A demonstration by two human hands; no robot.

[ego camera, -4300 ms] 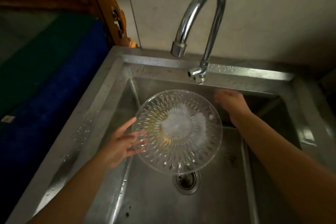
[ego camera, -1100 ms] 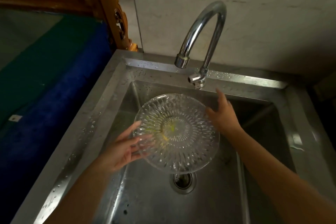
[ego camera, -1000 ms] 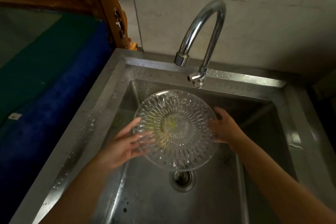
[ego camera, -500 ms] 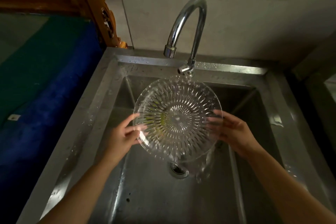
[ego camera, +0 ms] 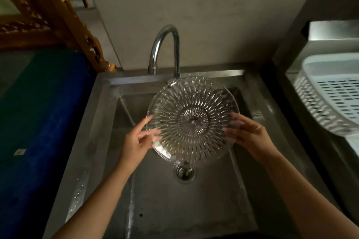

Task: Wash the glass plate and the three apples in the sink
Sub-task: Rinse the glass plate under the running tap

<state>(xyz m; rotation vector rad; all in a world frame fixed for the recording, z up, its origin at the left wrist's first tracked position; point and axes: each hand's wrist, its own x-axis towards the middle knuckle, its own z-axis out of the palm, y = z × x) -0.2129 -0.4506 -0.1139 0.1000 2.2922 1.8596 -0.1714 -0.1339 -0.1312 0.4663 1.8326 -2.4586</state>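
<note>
Two bare forearms, no sleeves down to the frame's bottom edge — left hand (ego camera: 137, 140) and right hand (ego camera: 250, 135) ungloved, slender fingers, short nails, wrists without band or watch.

**Around the basin**

A curved chrome tap (ego camera: 165, 44) rises from the back ledge, its spout pointing down, against a plain grey wall (ego camera: 213, 6). A round metal drain (ego camera: 184, 173) sits in the floor of the basin. To the left lies a blue cloth (ego camera: 44, 112) with a green one (ego camera: 29, 68) beyond it, and a small pale tag (ego camera: 19, 151) rests on the blue. Behind them stands a carved golden wooden frame (ego camera: 58, 15). At the right edge is a white slotted plastic basket (ego camera: 334, 93), with a steel surface (ego camera: 334, 31) behind it.
</note>
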